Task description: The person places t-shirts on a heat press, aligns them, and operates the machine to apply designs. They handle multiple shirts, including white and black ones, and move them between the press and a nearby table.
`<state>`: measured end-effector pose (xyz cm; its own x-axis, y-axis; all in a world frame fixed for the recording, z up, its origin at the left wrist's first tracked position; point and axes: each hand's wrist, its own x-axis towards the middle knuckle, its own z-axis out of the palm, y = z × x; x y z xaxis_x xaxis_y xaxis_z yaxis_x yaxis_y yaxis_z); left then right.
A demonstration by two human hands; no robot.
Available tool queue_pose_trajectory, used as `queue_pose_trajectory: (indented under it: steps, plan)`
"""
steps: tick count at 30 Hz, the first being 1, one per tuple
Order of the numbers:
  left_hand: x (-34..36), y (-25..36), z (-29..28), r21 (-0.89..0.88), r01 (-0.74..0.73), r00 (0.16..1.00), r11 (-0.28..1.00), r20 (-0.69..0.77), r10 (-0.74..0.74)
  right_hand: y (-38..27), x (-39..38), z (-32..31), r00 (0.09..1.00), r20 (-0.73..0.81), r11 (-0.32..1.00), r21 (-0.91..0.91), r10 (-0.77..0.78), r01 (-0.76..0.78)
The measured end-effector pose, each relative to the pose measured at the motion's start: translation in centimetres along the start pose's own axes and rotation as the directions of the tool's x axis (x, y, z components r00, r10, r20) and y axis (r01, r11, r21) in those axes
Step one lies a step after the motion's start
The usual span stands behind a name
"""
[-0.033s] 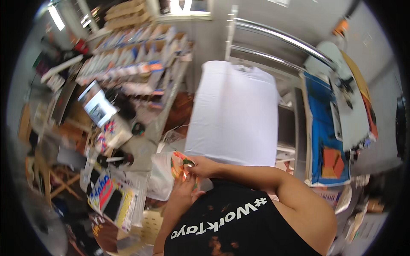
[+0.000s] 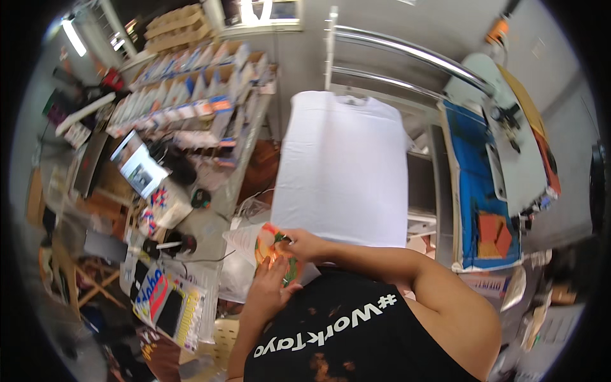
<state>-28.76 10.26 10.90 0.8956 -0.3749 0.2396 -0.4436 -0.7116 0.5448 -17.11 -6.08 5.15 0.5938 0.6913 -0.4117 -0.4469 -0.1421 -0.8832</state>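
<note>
My right hand [image 2: 301,244] grips the upper right edge of an orange-and-green printed sheet [image 2: 266,239] with a pale translucent backing, low in the middle of the view. My left hand [image 2: 269,290] holds the same sheet from below, fingers pressed on its print. Just beyond my hands a white T-shirt [image 2: 340,165] lies laid out flat on a platform, collar at the far end. A white plastic bag or wrapper [image 2: 232,286] is beside my left hand, partly hidden by the sheet and my arm.
Left stand a cluttered bench [image 2: 226,178] with a lit screen [image 2: 139,162], racks of packets [image 2: 165,108] and plastic packages [image 2: 172,305]. Behind the shirt runs a metal rail frame [image 2: 401,44]. Right are a blue padded tray [image 2: 474,153] with orange pieces [image 2: 493,239] and a pale machine [image 2: 522,172].
The printed sheet has shifted a little in my hands, showing more of its orange face. The whole scene sits slightly further left as the view has moved.
</note>
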Motion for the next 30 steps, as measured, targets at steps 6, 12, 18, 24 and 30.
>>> queue_pose_trajectory:
  steps: [6,12,18,24,30]
  plan:
    - [9.9,8.8,-11.9,-0.689,-0.365,0.913,0.626,-0.134,0.384,1.0,-6.3,-11.9,0.814,-0.579,0.829,0.473,0.038,0.298]
    - [12.5,13.8,-15.2,-0.845,-0.52,0.712,0.127,-0.347,0.61,4.0,-8.8,-17.6,0.758,-0.644,0.646,0.623,0.103,0.441]
    - [15.6,18.5,-10.7,-0.779,-0.626,0.694,-0.049,-0.584,0.42,1.2,-9.2,-17.8,0.658,-0.744,0.818,0.449,0.12,0.359]
    - [16.7,17.9,-9.8,-0.691,-0.705,0.582,-0.16,-0.692,0.426,1.9,-11.9,-17.5,0.188,-0.969,0.964,-0.192,-0.158,-0.182]
    - [19.1,11.0,-11.5,-0.847,-0.46,0.742,0.266,-0.201,0.64,7.8,-16.3,-14.4,0.371,-0.717,0.441,-0.671,-0.59,-0.596]
